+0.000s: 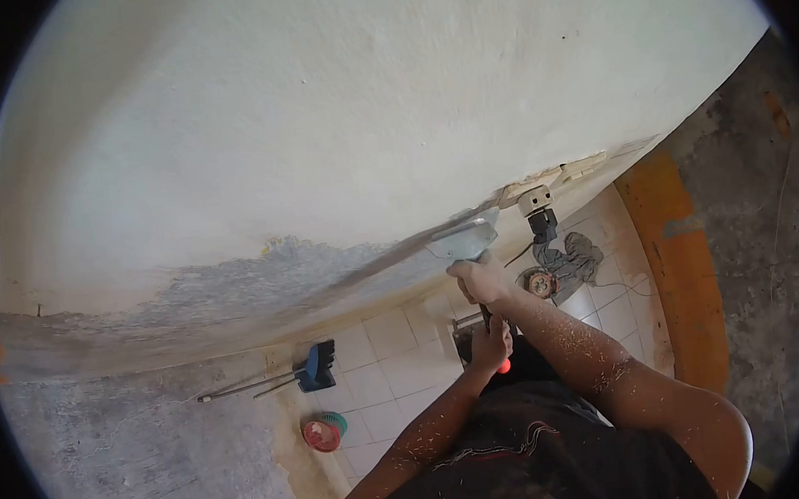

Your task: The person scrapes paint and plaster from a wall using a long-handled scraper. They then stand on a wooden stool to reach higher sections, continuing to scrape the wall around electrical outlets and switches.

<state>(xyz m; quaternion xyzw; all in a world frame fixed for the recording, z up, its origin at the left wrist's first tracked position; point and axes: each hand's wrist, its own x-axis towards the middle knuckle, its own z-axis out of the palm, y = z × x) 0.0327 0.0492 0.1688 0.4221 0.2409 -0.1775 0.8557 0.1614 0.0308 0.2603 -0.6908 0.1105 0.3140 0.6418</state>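
Right hand [480, 279] closed around the upper handle of a scraper [465, 241], just below the wide metal blade; blade edge pressed against the white wall [317, 99], at the boundary where paint gives way to bare grey plaster [264, 276]; left hand [491, 344] closed around the lower end of the same handle, red tip showing under the fist. Both forearms flecked with pale flakes. On the tiled floor [398, 368]: blue brush head with long metal handle [311, 369]; red and teal bowl [323, 432]; power tool with cord [548, 277].
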